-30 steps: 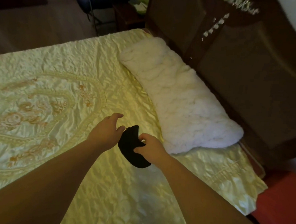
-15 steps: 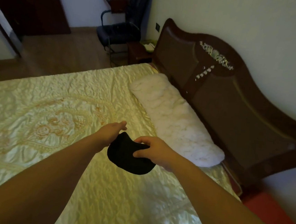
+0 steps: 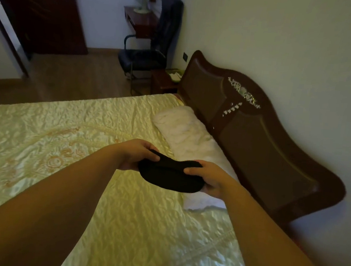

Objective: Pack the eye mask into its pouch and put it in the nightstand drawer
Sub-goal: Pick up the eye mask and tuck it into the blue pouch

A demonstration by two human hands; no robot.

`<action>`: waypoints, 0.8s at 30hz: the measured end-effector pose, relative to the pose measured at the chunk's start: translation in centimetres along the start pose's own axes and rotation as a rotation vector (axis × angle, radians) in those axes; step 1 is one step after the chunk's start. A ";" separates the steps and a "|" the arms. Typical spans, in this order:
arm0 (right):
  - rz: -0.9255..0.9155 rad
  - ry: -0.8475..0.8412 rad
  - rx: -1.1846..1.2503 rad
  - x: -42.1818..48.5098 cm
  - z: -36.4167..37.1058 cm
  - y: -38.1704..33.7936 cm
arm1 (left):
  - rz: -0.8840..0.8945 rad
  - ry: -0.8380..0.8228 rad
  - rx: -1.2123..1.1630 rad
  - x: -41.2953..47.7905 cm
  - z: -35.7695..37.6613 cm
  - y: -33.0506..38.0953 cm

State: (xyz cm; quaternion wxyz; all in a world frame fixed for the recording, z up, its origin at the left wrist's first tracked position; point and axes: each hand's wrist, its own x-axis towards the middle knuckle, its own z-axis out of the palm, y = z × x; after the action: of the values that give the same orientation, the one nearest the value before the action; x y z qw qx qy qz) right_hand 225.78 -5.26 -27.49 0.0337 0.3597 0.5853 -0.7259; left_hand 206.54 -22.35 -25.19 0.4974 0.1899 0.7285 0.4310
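Note:
A black eye mask (image 3: 169,176) is held in the air above the bed, stretched sideways between both hands. My left hand (image 3: 138,154) grips its left end with the thumb on top. My right hand (image 3: 205,179) grips its right end, fingers curled underneath. No pouch shows in this view. A dark wooden nightstand (image 3: 164,81) stands at the far side of the headboard, its drawer front not clearly visible.
The bed carries a shiny cream embroidered cover (image 3: 62,143) and a white fluffy pillow (image 3: 189,134) against the dark carved headboard (image 3: 255,140). A black chair (image 3: 146,50) and a small desk (image 3: 140,21) stand beyond the nightstand. A dark door (image 3: 40,10) is far left.
The mask has been lifted off the bed cover. My left hand has closed on its left end, so both hands hold it. My head has tilted up, showing more of the room.

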 end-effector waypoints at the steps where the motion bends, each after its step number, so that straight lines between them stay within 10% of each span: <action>1: 0.002 0.064 0.167 0.0 0.4 0.2 | 0.005 0.030 -0.029 -0.2 0.2 0.2; 9: -0.077 0.148 0.921 0.6 6.0 1.1 | 0.008 0.096 -0.291 -1.3 2.0 -0.4; 24: -0.410 0.252 0.277 -0.8 11.2 -1.0 | -0.008 0.016 -0.567 -2.3 2.1 1.0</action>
State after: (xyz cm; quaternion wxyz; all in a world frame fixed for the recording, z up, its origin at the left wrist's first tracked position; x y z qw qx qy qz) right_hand 220.50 -15.10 -25.57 -0.2365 0.3227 0.5404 -0.7402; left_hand 209.28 -22.48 -23.36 0.5266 0.0369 0.5835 0.6172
